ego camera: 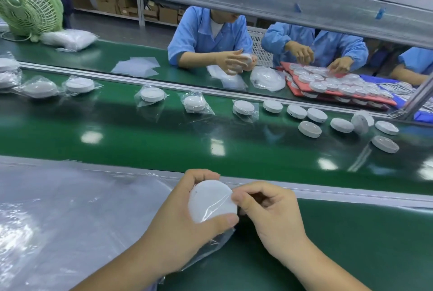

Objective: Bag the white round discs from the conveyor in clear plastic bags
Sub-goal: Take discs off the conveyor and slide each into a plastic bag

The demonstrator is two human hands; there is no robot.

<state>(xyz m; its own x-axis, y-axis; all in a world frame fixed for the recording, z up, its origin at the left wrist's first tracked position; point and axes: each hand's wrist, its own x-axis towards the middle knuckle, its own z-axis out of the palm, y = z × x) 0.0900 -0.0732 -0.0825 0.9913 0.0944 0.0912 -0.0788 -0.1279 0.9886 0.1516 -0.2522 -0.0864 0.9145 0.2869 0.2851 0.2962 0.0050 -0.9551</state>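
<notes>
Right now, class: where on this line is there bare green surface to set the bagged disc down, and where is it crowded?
Free: the belt near half, between the near rail and the row of bagged discs; also the green counter right of the right hand. Crowded: the loose discs at the belt's far right, and the plastic sheet beside the left hand.

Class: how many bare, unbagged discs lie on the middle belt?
8, at its right end: a far row of three, five scattered discs rightward. Others may be offscreen.
</notes>
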